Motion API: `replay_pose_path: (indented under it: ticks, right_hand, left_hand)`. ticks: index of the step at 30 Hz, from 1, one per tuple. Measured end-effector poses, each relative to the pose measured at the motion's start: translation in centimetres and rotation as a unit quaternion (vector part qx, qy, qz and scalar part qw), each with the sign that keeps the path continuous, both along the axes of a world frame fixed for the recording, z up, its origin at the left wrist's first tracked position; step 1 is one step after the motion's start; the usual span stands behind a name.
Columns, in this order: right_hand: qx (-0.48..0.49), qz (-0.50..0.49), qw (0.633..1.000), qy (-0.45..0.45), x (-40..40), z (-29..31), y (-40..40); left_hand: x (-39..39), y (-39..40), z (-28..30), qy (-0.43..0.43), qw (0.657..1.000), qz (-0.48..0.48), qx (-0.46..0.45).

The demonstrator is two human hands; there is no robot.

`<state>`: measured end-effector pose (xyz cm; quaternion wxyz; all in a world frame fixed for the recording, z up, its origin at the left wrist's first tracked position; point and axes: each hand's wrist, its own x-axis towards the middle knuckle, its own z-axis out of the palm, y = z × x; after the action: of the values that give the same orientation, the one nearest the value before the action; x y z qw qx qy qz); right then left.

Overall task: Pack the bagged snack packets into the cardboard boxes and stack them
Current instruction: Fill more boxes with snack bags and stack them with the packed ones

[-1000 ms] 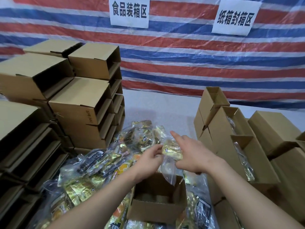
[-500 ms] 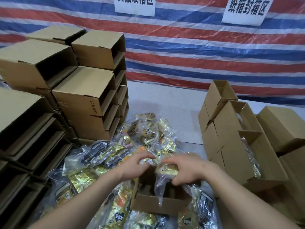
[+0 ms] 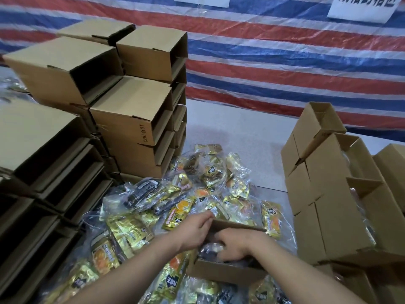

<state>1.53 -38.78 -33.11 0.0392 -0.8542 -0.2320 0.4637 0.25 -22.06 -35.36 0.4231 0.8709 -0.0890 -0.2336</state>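
An open cardboard box (image 3: 221,272) sits low in the middle, on a heap of clear bags of gold snack packets (image 3: 186,194). My right hand (image 3: 235,244) is inside the box, fingers curled down over a bagged snack packet (image 3: 211,249) that it pushes in. My left hand (image 3: 195,230) grips the box's left rim. Most of the bag is hidden by my hands and the box wall.
Tall stacks of empty cardboard boxes (image 3: 131,119) stand on their sides at the left. Packed open boxes (image 3: 341,207) are piled at the right, plastic showing in some. A grey table (image 3: 236,132) runs back to a red, white and blue striped tarp (image 3: 274,51).
Both hands have come down from above the box. The bag once held in the air is now inside the box, and my left hand has shifted onto the rim.
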Motion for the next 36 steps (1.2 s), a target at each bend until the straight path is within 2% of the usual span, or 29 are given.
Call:
replay_pose_path:
  ticks: [5, 10, 14, 16, 21, 23, 26, 30, 34, 36]
  right_hand:
    - [-0.034, 0.093, 0.995, -0.008, -0.8, -5.0, 0.7]
    - [0.053, -0.077, 0.992, 0.082, -0.6, -3.3, -0.8]
    - [0.087, -0.098, 0.99, 0.048, 0.0, -0.7, -3.0]
    - [0.096, -0.108, 0.987, 0.073, -0.2, -0.7, -2.2]
    - [-0.005, -0.003, 0.985, 0.17, -1.6, -4.7, 1.9]
    - [-0.019, -0.021, 0.986, 0.164, -1.6, -5.3, 2.1]
    - [0.015, -0.146, 0.979, 0.143, -1.6, -4.1, 0.8]
    - [0.057, -0.274, 0.951, 0.134, -0.8, -1.7, -2.8]
    - [-0.029, -0.171, 0.981, 0.081, -0.9, -2.8, -2.7]
    - [-0.045, -0.176, 0.98, 0.081, -1.3, -3.6, -1.9]
  left_hand:
    - [-0.2, -0.1, -0.7, -0.011, 1.0, -0.006, 0.013]
    - [-0.1, 0.3, -0.8, -0.01, 1.0, 0.009, 0.004]
    - [-0.5, 0.2, -0.3, -0.002, 1.0, 0.004, -0.002]
    - [-0.8, 0.1, -0.2, 0.007, 1.0, 0.013, -0.007]
    - [-0.9, 0.1, -0.4, -0.01, 1.0, 0.005, 0.008]
    - [-0.9, 0.1, -0.4, -0.02, 1.0, -0.004, 0.014]
    - [-0.9, 0.1, -0.4, -0.014, 1.0, 0.001, 0.004]
    - [-0.8, 0.0, -0.5, 0.001, 1.0, 0.005, 0.0]
    - [-0.9, -0.3, -0.6, 0.006, 1.0, 0.006, 0.004]
    - [-0.9, -0.5, -0.6, 0.007, 1.0, 0.006, 0.007]
